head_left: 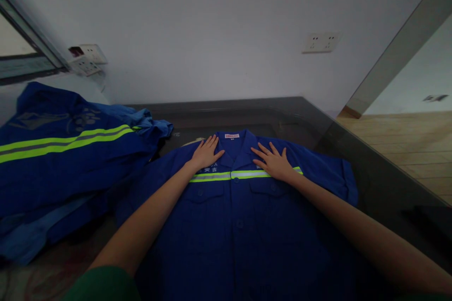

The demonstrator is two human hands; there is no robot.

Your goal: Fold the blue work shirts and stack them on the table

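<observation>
Blue work jacket (235, 240): laid front up on the dark table (310, 120), middle of the scene; collar at the far end, body running toward the near edge.
Left hand (206, 153): palm down on the jacket's upper front, just left of the collar; fingers spread apart, resting flat on the cloth.
Right hand (274, 162): palm down on the upper front, right of the collar; fingers apart, fingertips angled far and left.
Hand spacing: the two are well apart, with the collar between them.
Reflective stripe (212, 177): yellow-green with a pale centre, across the chest; partly covered by the right hand.
Collar label (232, 136): pale, with reddish print, inside the neck.
Chest: flapped pockets left and right below the stripe; buttons down the middle; white characters by the left wrist, partly hidden.
Sleeves: right one extends over the table to the right; left one runs toward the garment pile; overlap there, cannot tell.
Garment pile (60, 178): left side, rumpled, dark blue with a similar stripe, lighter blue cloth showing beneath.
Wall socket (322, 43): far right, above the table.
</observation>
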